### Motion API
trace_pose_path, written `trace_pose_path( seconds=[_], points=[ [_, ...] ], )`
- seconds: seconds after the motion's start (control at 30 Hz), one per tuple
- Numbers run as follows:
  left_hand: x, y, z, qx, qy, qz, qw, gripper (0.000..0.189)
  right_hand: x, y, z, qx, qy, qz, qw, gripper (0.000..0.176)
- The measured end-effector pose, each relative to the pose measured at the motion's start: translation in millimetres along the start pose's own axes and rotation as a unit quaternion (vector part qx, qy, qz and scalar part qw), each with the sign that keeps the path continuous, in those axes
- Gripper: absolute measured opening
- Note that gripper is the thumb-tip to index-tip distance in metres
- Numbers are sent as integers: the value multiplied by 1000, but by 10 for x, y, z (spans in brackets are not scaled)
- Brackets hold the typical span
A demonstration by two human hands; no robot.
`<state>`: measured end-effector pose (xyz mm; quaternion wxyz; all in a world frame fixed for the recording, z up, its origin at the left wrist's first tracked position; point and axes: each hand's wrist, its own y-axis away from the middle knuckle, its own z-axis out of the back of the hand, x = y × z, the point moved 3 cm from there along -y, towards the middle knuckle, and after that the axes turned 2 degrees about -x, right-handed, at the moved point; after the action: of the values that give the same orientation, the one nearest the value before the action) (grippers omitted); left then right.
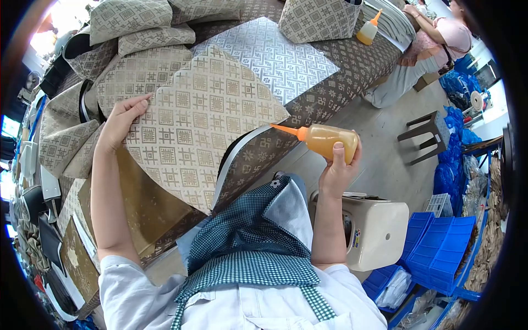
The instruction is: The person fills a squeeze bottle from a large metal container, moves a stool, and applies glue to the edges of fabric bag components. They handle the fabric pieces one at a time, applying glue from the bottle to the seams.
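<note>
Between thumb and fingers, my left hand (125, 116) pinches the left edge of a beige patterned fabric piece (203, 115). A dark layer with a pale edge strip (236, 154) shows along the piece's lower right side. Wrapped around a squeeze bottle (324, 137) of amber liquid, my right hand (342, 162) tilts it sideways. The bottle's orange nozzle points left, its tip at or very near the fabric's right edge; contact is hard to tell. A blue-and-white patterned sheet (269, 58) lies on the table behind the piece.
More patterned fabric pieces (140, 33) are heaped at the back left of the brown-covered table (352, 82). A second amber bottle (368, 32) stands at the back right, near a person (440, 44). A dark stool (426, 135), beige machine (379, 234) and blue bins (440, 247) stand right.
</note>
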<state>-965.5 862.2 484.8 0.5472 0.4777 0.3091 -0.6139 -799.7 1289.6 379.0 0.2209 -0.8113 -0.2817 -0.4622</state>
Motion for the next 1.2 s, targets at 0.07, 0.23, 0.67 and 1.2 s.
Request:
trace_pose_path(
  seconds=[0.07,0.23,0.67,1.2],
  points=[
    [-4,0,-6,-2,-7,-1,1000,37,-46,11,-7,3,-4,-14,1000,55],
    [-32,16,-30,-11,-7,5,1000,37,-120,80,-63,21,-25,-55,998,54],
    [0,10,-18,-7,-18,6,1000,39,-206,192,-191,74,-26,-121,990,56],
    [12,12,-16,-7,-21,2,1000,41,-265,351,-278,131,-29,-190,973,56]
  ],
)
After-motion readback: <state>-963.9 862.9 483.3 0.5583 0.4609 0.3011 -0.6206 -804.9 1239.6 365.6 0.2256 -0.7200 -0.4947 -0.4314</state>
